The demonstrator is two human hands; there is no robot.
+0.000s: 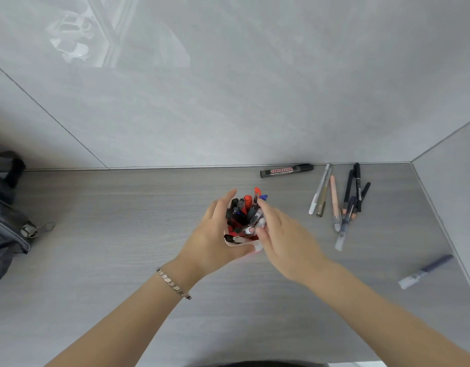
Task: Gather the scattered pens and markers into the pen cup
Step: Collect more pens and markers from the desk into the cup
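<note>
A red pen cup [251, 238] stands mid-desk, packed with several pens and markers [244, 210]. My left hand [215, 239] wraps around the cup from the left. My right hand [284, 237] rests against the cup's right side, its fingers on the pens at the rim; which pen it grips I cannot tell. A black whiteboard marker [287, 170] lies by the wall. Several loose pens [339, 202] lie in a bunch to the right. A purple-grey marker [424, 271] lies alone near the right wall.
A dark bag [6, 221] with a zipper pull sits at the desk's left edge. Grey tiled walls [228, 102] close the desk at the back and on the right. The grey wood-grain desk [109, 234] extends toward me.
</note>
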